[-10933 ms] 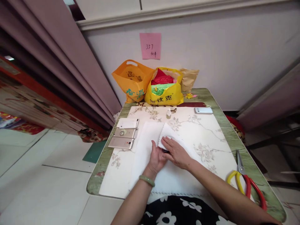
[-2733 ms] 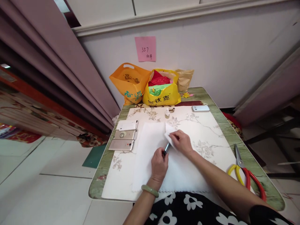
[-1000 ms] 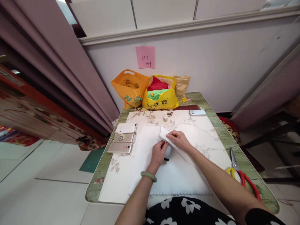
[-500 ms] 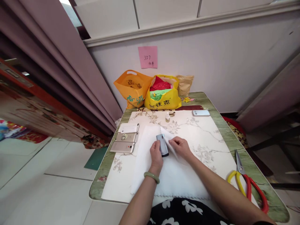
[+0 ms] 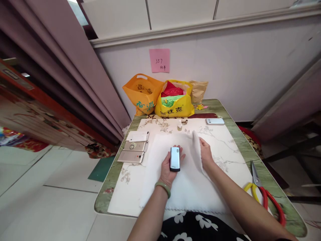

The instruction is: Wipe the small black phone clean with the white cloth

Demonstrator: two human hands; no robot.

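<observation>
A small light-blue phone with a black lower end (image 5: 175, 158) rests on the palm of my left hand (image 5: 167, 170), its fingers showing beyond the phone's far side. My right hand (image 5: 206, 154) pinches the edge of a white cloth (image 5: 185, 187) and holds that part raised, apart from the phone. The rest of the cloth lies flat under both hands. Left of the cloth, three phones lie in a column: a white one (image 5: 137, 136), one with a ring on its back (image 5: 135, 146) and a pinkish-gold one (image 5: 130, 156).
Another phone (image 5: 215, 121) lies at the back right, and a small bottle (image 5: 179, 125) at the back middle. Large scissors (image 5: 257, 182) lie at the right edge. An orange bag (image 5: 144, 95) and a yellow bag (image 5: 175, 107) stand at the back beside a tan pouch (image 5: 198, 92).
My right hand has moved right, drawing the cloth's edge away from the phone. My left hand has turned palm up beneath the phone, whose face now shows more fully.
</observation>
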